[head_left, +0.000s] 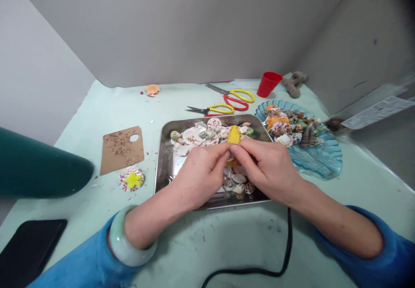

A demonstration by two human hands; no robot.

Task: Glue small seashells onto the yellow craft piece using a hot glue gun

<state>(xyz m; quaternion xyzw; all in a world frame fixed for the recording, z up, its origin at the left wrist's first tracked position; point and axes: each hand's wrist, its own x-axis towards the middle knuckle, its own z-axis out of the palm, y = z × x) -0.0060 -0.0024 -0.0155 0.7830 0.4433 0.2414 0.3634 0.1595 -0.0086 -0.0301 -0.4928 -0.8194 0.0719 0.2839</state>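
Reference: metal tray [166, 162]. Left hand [202, 171], right hand [272, 167] above it, fingertips meeting; cannot tell what either grasps. Yellow piece [234, 135] at fingertips, over tray. Risk: loose pinch could lose small part among tray's shells [197, 134].

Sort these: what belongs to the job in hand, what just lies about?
Likely in use: yellow oblong piece at left hand and right hand; pale fan-shaped seashells; rectangular silver metal tray.
Apparently lying about: tapered red plastic cup; curved black cable.
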